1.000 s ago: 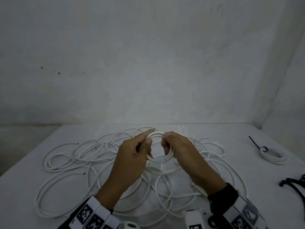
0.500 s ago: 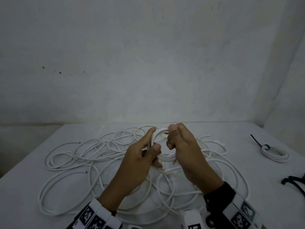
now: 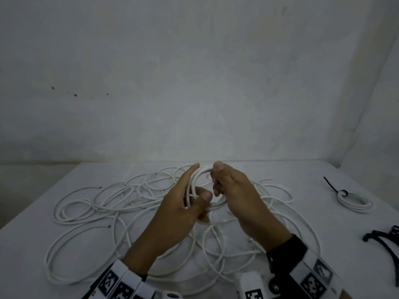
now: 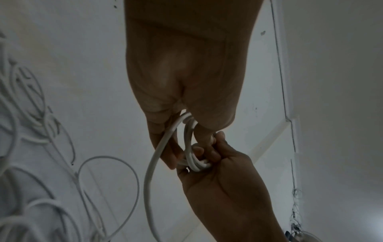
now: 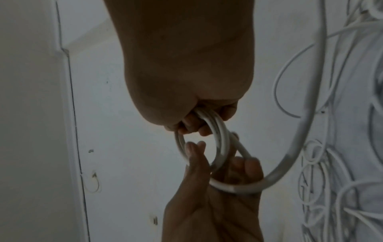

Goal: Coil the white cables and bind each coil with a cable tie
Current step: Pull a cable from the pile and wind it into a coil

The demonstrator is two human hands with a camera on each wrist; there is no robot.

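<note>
A small coil of white cable (image 3: 217, 205) is held above the table between both hands. My left hand (image 3: 199, 182) pinches its left side between thumb and index finger. My right hand (image 3: 217, 179) grips the right side with curled fingers and the thumb on top. In the left wrist view the coil (image 4: 189, 147) shows several turns, and a loose length (image 4: 148, 188) trails down from it. The right wrist view shows the coil (image 5: 219, 135) under my right fingers (image 5: 192, 126), with the trailing cable (image 5: 290, 157) curving right. Loose white cables (image 3: 103, 203) sprawl over the table beneath.
A finished white coil (image 3: 354, 201) bound with a black cable tie (image 3: 331, 186) lies at the right of the white table (image 3: 302, 175). Spare black cable ties (image 3: 382, 239) lie at the right edge. A wall stands close behind.
The right hand went over the top of the coil as a fist, then came back to its right side. The coil now faces me as an open ring again.
</note>
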